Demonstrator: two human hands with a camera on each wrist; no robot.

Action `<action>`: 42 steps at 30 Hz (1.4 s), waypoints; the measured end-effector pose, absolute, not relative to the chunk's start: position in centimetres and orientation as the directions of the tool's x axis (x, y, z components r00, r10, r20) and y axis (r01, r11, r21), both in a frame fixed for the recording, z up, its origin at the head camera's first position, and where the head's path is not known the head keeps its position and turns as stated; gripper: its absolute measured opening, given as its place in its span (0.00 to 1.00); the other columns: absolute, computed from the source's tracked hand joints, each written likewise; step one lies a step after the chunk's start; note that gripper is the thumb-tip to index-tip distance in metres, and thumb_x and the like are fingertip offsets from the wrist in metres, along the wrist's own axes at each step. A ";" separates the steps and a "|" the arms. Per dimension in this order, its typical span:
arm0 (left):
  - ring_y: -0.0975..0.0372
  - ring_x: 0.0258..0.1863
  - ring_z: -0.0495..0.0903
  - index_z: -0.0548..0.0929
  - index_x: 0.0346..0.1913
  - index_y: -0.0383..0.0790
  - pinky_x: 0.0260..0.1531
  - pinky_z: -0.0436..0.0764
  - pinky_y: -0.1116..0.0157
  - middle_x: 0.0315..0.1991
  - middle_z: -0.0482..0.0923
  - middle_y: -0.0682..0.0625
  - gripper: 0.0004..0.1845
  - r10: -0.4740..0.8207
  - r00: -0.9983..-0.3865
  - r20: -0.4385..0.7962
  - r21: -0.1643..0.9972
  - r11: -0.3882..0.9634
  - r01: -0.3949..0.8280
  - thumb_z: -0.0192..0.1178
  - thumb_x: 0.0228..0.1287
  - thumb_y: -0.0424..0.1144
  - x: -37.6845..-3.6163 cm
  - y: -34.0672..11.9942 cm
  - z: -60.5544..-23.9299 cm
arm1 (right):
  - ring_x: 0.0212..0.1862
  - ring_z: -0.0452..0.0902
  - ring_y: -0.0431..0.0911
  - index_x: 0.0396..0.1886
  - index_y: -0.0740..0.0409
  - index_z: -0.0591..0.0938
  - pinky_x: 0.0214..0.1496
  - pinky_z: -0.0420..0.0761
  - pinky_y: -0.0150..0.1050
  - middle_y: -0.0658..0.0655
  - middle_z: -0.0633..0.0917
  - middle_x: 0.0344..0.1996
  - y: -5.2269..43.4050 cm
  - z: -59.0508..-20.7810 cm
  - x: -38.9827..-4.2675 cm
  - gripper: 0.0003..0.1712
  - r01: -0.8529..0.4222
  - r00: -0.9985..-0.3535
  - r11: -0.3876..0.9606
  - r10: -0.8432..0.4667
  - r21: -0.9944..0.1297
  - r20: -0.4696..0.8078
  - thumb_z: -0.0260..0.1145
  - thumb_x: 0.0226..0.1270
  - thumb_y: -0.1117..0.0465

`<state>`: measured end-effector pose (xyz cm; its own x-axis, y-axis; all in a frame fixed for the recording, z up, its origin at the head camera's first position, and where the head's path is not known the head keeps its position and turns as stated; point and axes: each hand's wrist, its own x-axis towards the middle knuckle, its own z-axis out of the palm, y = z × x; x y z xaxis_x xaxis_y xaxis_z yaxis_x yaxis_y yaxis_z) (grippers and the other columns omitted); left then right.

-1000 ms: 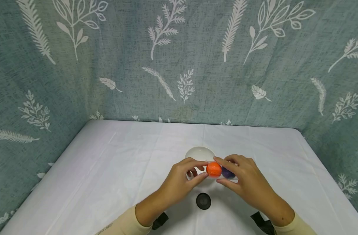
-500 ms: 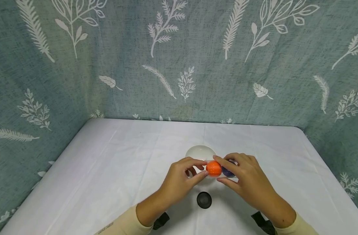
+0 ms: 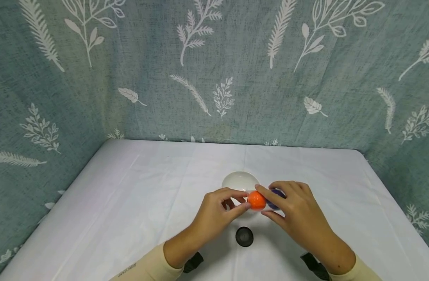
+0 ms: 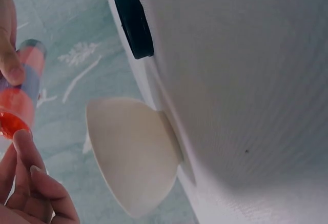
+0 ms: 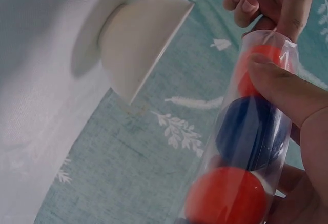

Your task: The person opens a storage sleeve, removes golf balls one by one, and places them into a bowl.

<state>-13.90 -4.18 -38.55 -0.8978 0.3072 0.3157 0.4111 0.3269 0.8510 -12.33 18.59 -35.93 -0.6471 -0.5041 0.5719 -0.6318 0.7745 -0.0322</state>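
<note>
A clear plastic tube [image 5: 251, 126] lies lengthwise above the table, with orange and dark blue balls in a row inside it. Its end orange ball [image 3: 256, 200] sits just within the open mouth, and a blue ball [image 3: 276, 199] follows, partly covered by fingers. My right hand [image 3: 297, 208] grips the tube around its side, thumb along the wall near the mouth. At that mouth, my left hand [image 3: 216, 210] pinches the rim between thumb and forefinger, close against the orange ball. The tube's far end is hidden under my right hand in the head view.
Behind the hands stands a white bowl [image 3: 240, 180] on the white-covered table [image 3: 158, 187]. A round black lid [image 3: 244, 237] lies on the cloth nearer to me. Patterned green fabric [image 3: 214, 78] hangs behind the table and along its sides.
Both hands hold nearly the same pose on the tube. The whole head view has shifted slightly, so table and hands appear a little higher.
</note>
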 end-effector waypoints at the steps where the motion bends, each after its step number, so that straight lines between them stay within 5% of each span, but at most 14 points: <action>1: 0.68 0.29 0.79 0.89 0.49 0.48 0.32 0.83 0.70 0.37 0.86 0.60 0.14 0.304 -0.899 0.315 0.851 0.329 0.409 0.72 0.60 0.43 -13.9 -4.2 -38.5 | 0.45 0.79 0.52 0.60 0.43 0.83 0.51 0.75 0.52 0.56 0.83 0.42 18.6 -35.8 -12.3 0.35 -0.630 -0.645 0.776 -0.505 -0.027 0.574 0.80 0.49 0.45; 4: 0.68 0.29 0.79 0.89 0.49 0.47 0.32 0.83 0.70 0.37 0.86 0.59 0.14 0.301 -0.902 0.308 0.851 0.337 0.403 0.72 0.60 0.42 -13.9 -4.1 -38.5 | 0.46 0.79 0.52 0.61 0.43 0.83 0.51 0.75 0.52 0.56 0.83 0.43 18.5 -35.7 -12.3 0.42 -0.623 -0.652 0.782 -0.504 -0.023 0.566 0.86 0.38 0.53; 42: 0.69 0.27 0.78 0.88 0.51 0.46 0.28 0.81 0.71 0.37 0.87 0.56 0.14 0.326 -0.888 0.323 0.826 0.360 0.433 0.71 0.62 0.40 -14.0 -4.1 -38.7 | 0.45 0.80 0.51 0.60 0.41 0.84 0.50 0.74 0.52 0.55 0.83 0.41 18.7 -35.8 -12.4 0.40 -0.629 -0.658 0.776 -0.500 -0.046 0.564 0.85 0.40 0.51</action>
<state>-13.97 -4.07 -38.73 -0.8884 0.3264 0.3226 0.4326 0.3605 0.8264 -12.43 18.69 -35.80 -0.6575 -0.5001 0.5635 -0.6294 0.7758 -0.0459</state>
